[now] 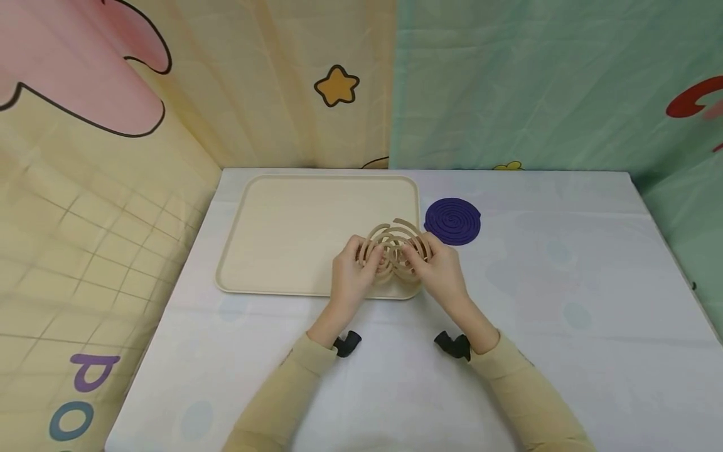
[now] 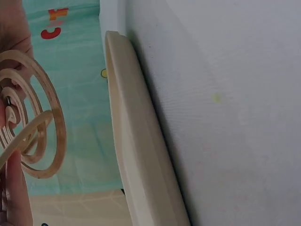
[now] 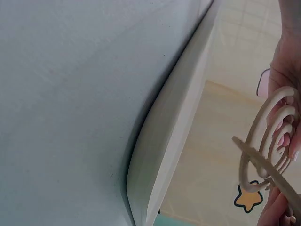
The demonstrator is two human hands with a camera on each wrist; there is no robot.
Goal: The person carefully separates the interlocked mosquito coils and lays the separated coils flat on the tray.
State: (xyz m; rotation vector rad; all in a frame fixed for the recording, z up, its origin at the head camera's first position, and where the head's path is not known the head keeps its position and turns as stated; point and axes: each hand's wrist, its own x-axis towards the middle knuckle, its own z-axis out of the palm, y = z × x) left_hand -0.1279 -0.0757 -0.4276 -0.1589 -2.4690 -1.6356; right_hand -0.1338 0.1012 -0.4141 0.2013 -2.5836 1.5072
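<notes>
Both hands hold a beige spiral piece (image 1: pixel 407 224) above the front right corner of a cream tray (image 1: pixel 294 235). It shows as two coils side by side, made of thin curved strips with gaps between the turns. My left hand (image 1: pixel 349 275) grips the left coil, thumb laid over its middle. On the other side, my right hand (image 1: pixel 445 273) pinches the right coil in the same way. The left wrist view shows the piece's rounded rings (image 2: pixel 59 113) with a strip crossing them. A straight end (image 3: pixel 254 153) sticks out in the right wrist view.
A flat purple spiral disc (image 1: pixel 452 221) lies on the white tablecloth (image 1: pixel 565 263), just right of the tray. Printed curtains (image 1: pixel 508 88) hang behind and at the sides of the table. Dark wrist devices (image 1: pixel 454 346) sit at both sleeve cuffs.
</notes>
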